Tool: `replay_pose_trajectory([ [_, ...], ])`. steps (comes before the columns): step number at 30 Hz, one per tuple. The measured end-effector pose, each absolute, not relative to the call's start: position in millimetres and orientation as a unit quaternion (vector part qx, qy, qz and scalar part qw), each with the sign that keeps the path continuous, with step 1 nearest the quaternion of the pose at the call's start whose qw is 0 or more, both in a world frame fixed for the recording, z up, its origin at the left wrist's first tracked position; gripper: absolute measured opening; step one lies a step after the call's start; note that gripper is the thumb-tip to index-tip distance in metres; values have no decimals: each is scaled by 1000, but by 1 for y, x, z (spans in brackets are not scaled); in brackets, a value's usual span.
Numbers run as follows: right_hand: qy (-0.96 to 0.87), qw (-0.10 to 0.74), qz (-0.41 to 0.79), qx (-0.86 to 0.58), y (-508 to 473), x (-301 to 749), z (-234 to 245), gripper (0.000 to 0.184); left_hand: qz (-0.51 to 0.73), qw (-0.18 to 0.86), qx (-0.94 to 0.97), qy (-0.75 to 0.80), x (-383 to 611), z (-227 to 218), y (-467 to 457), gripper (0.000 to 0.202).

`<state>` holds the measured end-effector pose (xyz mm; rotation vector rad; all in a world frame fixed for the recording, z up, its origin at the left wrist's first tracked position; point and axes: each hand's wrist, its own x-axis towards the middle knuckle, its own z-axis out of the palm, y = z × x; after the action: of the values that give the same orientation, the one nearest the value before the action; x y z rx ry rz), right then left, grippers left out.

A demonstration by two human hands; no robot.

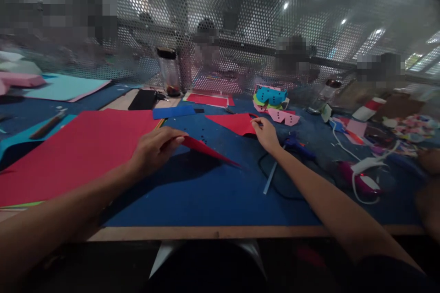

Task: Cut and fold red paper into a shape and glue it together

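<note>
My left hand is closed on the wide end of a long pointed red paper strip that juts right over the blue table mat. It rests at the right edge of a big red paper sheet. Farther back, my right hand pinches the right corner of a red paper cut-out lying flat on the mat.
Blue, pink and green cut paper shapes are piled behind the right hand. A blue glue gun and a pink one with cords lie at right. A jar, a black phone, a blue strip and a perforated metal screen stand at the back.
</note>
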<state>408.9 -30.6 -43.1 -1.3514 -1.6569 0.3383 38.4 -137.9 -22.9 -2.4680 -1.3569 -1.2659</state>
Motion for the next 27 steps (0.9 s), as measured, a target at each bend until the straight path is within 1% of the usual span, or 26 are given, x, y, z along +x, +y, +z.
replay_pose_trajectory([
  [13, -682, 464, 129, -551, -29, 409, -44, 17, -399, 51, -794, -455, 39, -17, -142, 27],
  [24, -680, 468, 130, -549, -34, 405, -43, 16, -399, 62, -817, -411, 34, -21, -140, 20],
  [27, -686, 460, 124, -549, -34, 404, -43, 17, -418, 84, -816, -390, 36, -22, -138, 19],
])
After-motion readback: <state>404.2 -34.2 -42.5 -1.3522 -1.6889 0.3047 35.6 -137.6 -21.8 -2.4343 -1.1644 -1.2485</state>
